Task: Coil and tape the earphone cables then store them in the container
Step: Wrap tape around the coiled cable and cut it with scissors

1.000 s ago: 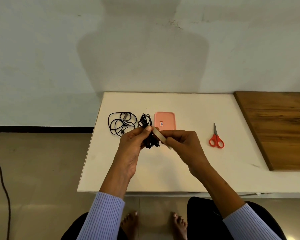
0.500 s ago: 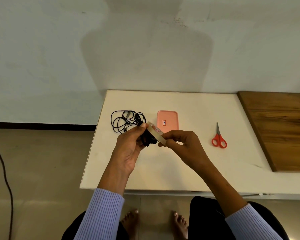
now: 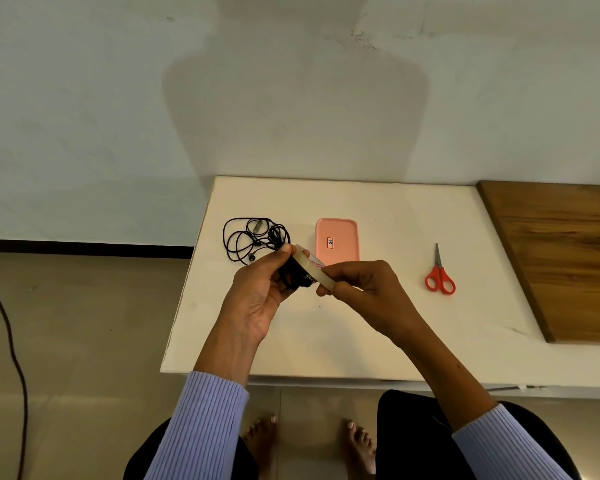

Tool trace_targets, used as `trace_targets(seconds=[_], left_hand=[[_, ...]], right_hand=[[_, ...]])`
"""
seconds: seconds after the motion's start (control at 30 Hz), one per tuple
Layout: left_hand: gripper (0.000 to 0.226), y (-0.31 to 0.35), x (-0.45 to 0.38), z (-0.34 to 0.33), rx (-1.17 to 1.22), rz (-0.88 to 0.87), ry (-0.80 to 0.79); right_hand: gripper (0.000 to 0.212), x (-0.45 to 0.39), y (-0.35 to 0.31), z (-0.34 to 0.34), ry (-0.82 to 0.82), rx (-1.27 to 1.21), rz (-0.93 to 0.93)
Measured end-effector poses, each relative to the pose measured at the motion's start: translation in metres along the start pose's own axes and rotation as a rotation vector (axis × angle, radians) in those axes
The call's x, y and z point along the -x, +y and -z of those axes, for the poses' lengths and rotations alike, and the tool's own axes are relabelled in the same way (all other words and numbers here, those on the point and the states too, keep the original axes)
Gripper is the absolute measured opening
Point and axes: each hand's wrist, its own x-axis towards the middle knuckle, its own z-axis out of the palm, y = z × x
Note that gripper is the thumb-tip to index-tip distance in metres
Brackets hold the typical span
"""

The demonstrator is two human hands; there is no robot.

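My left hand grips coiled earphone bundle above table's left half. My right hand pinches tape roll against bundle. Advice: keep coil squeezed, pull tape taut, wrap snug round middle. Beyond, near far-left corner: loose earphones, pink container beside. Scissors toward right edge.

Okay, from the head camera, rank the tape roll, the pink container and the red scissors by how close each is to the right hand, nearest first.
1. The tape roll: pinched in the right hand, at its fingertips.
2. The pink container: on the white table, just beyond the hand.
3. The red scissors: farther out to the right.
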Motion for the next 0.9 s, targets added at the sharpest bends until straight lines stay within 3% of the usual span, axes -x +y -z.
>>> trace_targets(seconds=[0.37,0.83,0.9], left_hand=[[0.016,-0.0004,-0.0019,0.002,0.011,0.005,-0.015],[0.014,-0.0038,-0.0024,-0.0057,0.216,0.136,-0.043],[0.015,-0.0026,-0.0026,-0.0063,0.246,0.123,-0.035]], right_hand=[[0.029,0.004,-0.0076,-0.0014,-0.035,-0.135,-0.041],[0.026,-0.0007,-0.0051,-0.0025,0.193,-0.14,-0.001],[0.017,-0.0004,-0.0063,-0.002,0.225,-0.165,-0.013]])
